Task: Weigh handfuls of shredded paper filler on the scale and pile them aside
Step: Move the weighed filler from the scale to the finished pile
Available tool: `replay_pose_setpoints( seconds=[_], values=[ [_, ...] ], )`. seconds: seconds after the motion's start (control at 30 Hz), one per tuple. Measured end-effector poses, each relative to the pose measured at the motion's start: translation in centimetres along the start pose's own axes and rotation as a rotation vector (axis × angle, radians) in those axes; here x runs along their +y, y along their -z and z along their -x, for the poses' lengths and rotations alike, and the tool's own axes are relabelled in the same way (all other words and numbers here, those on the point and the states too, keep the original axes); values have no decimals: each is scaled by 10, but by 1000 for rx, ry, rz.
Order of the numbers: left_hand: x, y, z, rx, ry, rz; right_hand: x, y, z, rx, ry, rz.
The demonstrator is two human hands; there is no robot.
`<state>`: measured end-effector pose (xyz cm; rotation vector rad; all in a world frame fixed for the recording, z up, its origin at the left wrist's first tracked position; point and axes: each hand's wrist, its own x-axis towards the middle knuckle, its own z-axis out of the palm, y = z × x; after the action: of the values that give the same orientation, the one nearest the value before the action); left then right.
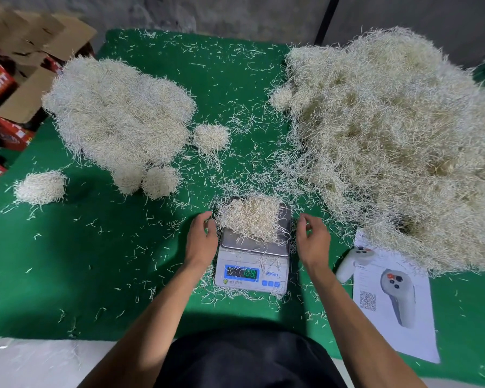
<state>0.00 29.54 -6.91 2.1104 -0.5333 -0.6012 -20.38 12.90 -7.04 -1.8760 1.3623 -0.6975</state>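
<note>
A small white digital scale (251, 271) sits near the front of the green table, its display lit. A handful of cream shredded paper (249, 217) rests on its steel pan. My left hand (200, 238) hovers at the pan's left edge and my right hand (312, 239) at its right edge, both with fingers curled apart and holding nothing. A huge loose heap of shredded paper (398, 141) fills the right side. A big pile of weighed clumps (118, 113) lies at the left, with small separate clumps (211, 137) (41, 187) beside it.
The green cloth (95, 261) is strewn with stray paper strands. A printed sheet (392, 301) and a white handheld controller (353, 261) lie to the right of the scale. Cardboard and red fruit boxes (0, 88) stand beyond the table's left edge. A grey wall is behind.
</note>
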Motion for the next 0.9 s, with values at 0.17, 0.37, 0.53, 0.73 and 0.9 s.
replay_pose_setpoints(
  seconds=[0.17, 0.37, 0.53, 0.73, 0.9],
  values=[
    [56, -25, 2, -182, 73, 223, -63, -39, 3, -401, -39, -270],
    [86, -30, -5, -201, 498, 792, -111, -61, -31, -316, -94, -291],
    [121, -1, -29, -499, 683, 1056, -143, -68, -18, -185, 250, -145],
    [123, 17, -59, -443, 282, 401, -189, -80, -42, -64, 437, -139],
    [150, 42, -86, -294, 421, 922, -197, -79, -55, -184, 377, -44]
  ],
)
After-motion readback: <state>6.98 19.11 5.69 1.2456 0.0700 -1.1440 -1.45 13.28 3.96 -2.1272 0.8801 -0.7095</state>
